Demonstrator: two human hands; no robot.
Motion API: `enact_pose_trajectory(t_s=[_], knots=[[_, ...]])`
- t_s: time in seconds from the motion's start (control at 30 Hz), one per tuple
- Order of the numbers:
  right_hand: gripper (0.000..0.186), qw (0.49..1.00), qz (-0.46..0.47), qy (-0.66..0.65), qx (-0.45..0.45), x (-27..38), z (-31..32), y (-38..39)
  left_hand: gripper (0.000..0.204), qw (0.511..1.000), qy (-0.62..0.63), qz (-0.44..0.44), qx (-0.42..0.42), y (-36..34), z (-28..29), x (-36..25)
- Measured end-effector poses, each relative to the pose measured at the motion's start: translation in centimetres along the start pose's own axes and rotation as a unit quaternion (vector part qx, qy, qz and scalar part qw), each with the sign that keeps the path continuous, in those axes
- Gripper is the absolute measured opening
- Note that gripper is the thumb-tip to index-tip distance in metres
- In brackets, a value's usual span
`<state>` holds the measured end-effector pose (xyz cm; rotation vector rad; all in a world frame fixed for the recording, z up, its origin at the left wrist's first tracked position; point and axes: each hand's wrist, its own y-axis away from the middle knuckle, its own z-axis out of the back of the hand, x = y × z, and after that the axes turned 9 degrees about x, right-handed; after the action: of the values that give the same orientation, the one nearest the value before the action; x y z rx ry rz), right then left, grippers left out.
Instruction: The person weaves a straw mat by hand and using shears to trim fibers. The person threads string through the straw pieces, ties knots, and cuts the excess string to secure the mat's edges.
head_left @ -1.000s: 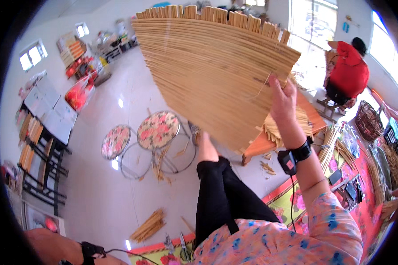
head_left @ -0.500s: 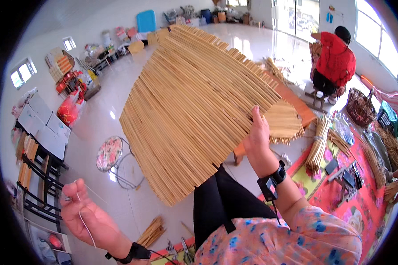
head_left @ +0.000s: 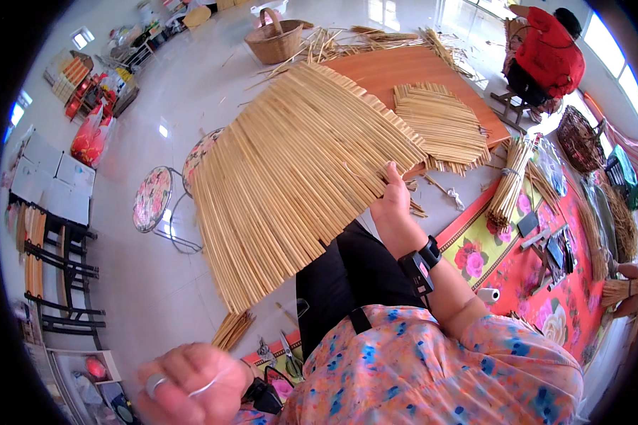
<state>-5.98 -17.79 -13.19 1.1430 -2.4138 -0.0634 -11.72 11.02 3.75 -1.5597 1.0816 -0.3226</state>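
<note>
A wide panel of straw-coloured stalks (head_left: 290,170), laid side by side and tapering toward the far end, is held up in front of me. My right hand (head_left: 392,198) grips its right edge, thumb on top and the other fingers hidden beneath. Low at the left, my left hand (head_left: 191,382) is blurred and curled closed, a ring on one finger. A thin white thread (head_left: 209,384) runs from its fingers; where the thread ends I cannot make out. The hand is apart from the panel.
A smaller stalk panel (head_left: 439,127) lies on an orange-brown table (head_left: 376,71). Beyond stands a wicker basket (head_left: 273,44). Floral stools (head_left: 152,198) are at left, a tied stalk bundle (head_left: 514,184) at right. Scissors (head_left: 290,358) lie near my lap. A person in red (head_left: 546,53) sits far right.
The view has tipped downward, bringing the table and basket into sight. My left hand has moved right and down, closer to my lap. The panel stays in my right hand.
</note>
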Motion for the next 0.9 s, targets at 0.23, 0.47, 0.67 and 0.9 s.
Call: enact_pose_trajectory(t_s=[0.23,0.47,0.67,0.9], knots=[[0.041,0.995,-0.045,-0.024,-0.084,-5.2,5.3,1.1,0.021,0.991,0.007,0.131,0.013,1.5,-1.5,5.0],[0.038,0.965,-0.227,0.065,-0.111,-8.4,12.7,3.2,0.020,0.945,0.187,0.243,0.117,3.3,0.8,7.9],[0.054,0.832,-0.518,0.199,-0.022,-5.3,14.9,1.6,0.020,0.860,0.268,0.315,0.299,2.6,2.5,9.1],[0.029,0.770,-0.396,0.467,0.182,1.0,12.2,4.5,0.005,0.794,0.141,0.572,0.151,7.5,2.2,9.9]])
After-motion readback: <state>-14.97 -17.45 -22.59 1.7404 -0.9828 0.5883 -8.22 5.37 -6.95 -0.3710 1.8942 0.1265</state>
